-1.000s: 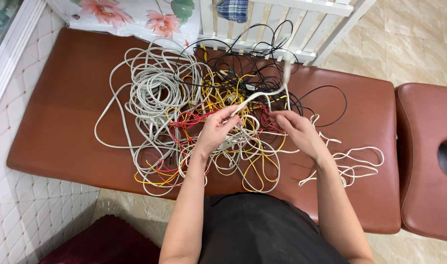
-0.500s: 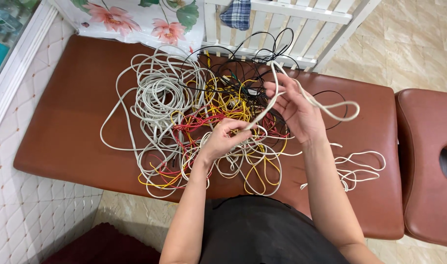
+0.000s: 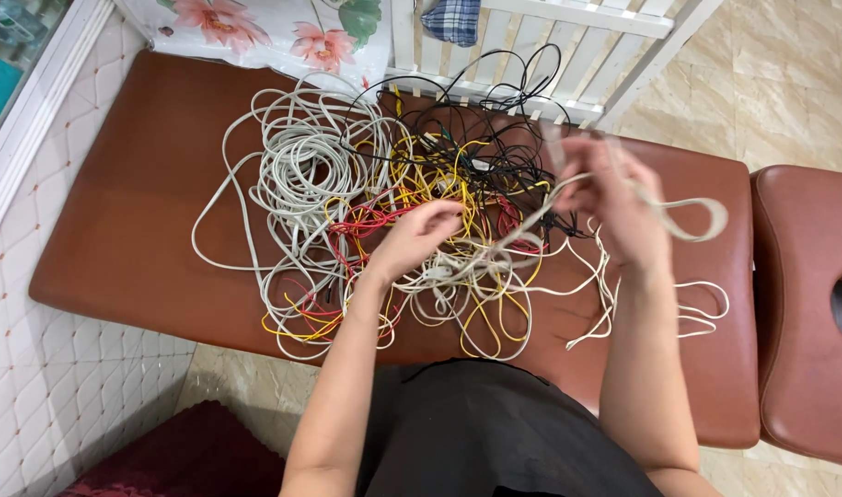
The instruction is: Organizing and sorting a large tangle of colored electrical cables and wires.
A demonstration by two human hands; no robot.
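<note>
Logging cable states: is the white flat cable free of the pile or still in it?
Still in: white flat cable runs from right hand into the tangled wire pile.

Cables [image 3: 412,184]: white, yellow, red, black, tangled.
Flat cord [image 3: 688,221]: off-white.
Bench [image 3: 126,202]: reddish-brown.
Cloth [image 3: 255,28]: white, pink flowers, green leaves.
Rag [image 3: 453,18]: blue plaid.

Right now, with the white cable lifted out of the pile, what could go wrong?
The white flat cable between the right hand and left hand runs back into the tangled wires; pulling may tighten knots or drag the pile. Loops overhang the brown bench edge and may slide off.
</note>
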